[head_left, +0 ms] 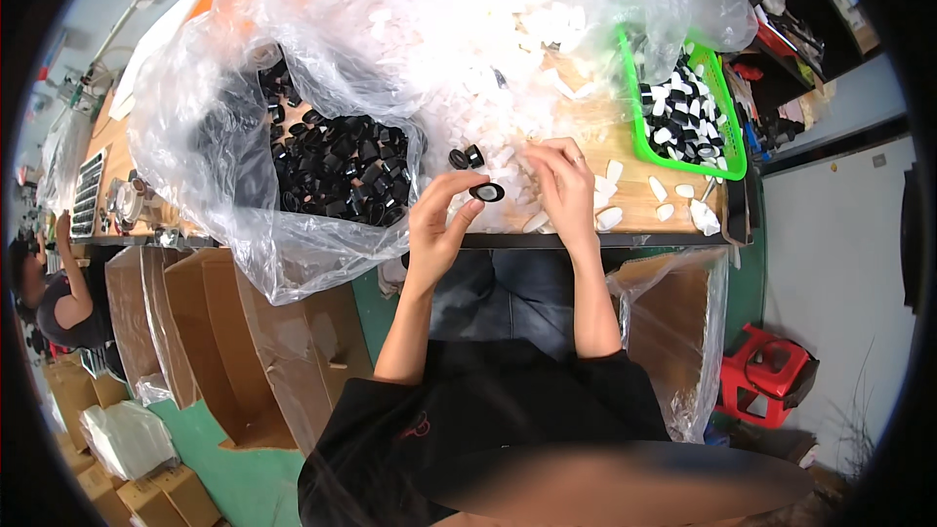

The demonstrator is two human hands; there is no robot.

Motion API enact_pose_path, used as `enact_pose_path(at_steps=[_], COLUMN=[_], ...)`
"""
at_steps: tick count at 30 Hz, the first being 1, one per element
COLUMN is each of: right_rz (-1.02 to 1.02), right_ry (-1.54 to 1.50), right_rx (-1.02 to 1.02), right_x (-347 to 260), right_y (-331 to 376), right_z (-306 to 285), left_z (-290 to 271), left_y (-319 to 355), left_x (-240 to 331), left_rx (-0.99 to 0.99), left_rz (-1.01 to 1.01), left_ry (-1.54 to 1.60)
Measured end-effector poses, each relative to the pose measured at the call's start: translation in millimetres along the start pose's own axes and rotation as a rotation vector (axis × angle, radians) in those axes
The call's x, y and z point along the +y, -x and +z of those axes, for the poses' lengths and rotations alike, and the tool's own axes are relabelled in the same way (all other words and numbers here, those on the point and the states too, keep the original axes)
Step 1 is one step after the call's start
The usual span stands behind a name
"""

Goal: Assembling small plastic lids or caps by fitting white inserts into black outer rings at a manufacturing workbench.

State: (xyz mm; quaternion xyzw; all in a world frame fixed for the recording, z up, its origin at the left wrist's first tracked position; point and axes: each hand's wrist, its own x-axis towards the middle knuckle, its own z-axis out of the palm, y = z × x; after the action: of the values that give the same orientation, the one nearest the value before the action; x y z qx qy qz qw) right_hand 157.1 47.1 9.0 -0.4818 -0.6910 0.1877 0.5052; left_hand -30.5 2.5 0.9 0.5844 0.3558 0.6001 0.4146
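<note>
My left hand (441, 220) is closed, pinching a small black oval cap (487, 192) with a pale middle between thumb and fingertips. To its right, my right hand (568, 185) is raised over the table edge with its fingers drawn together; whatever they may hold is too small to make out. Two loose black caps (466, 157) lie just beyond my left fingertips. Small white pieces (609, 185) are scattered beside my right hand, and a heap of white pieces (478, 107) spreads beyond both hands.
A clear plastic bag (229, 176) full of black caps (342, 166) lies open at left. At right, a green basket (734, 161) holds black and white pieces. Open cardboard boxes (210, 332) stand below the table, a red stool (766, 376) at right. Another person (73, 307) works far left.
</note>
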Motion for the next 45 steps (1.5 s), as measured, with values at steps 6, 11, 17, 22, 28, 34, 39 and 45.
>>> enact_pose_path(at_steps=[6,11,17,22,28,34,39,45], right_rz=[-0.206,-0.320,-0.286,-0.372,-0.349,-0.275,-0.026,0.110], right_ry=[-0.142,-0.116,-0.120,-0.114,-0.039,-0.079,-0.360,0.095], right_rx=[-0.029,-0.104,-0.013,-0.033,-0.037,-0.107,-0.079,-0.249], right_x=[-42.2,-43.9,-46.6,-48.5,-54.1,-52.9,-15.0,25.1], right_y=[7.4,6.1,16.8,15.7,17.5,21.2,10.6,-16.6], right_z=[-13.6,-13.0,-12.7,-14.4,-17.3,-11.4,-11.6,22.4], left_z=[3.5,7.5,12.3,12.9,14.3,6.8,1.8,-11.3], left_y=[-1.7,-1.2,-2.5,-0.7,-1.4,-2.3,-3.4,-0.6], left_x=[4.9,12.0,14.8,14.5,19.5,21.1,17.0,18.7], left_rx=[-0.025,-0.046,0.045,0.047,0.057,0.019,0.058,0.151], left_rz=[0.042,0.066,0.092,0.127,0.142,0.227,0.178,0.066], left_ry=[-0.091,-0.164,-0.168,-0.189,-0.217,-0.343,-0.433,-0.436])
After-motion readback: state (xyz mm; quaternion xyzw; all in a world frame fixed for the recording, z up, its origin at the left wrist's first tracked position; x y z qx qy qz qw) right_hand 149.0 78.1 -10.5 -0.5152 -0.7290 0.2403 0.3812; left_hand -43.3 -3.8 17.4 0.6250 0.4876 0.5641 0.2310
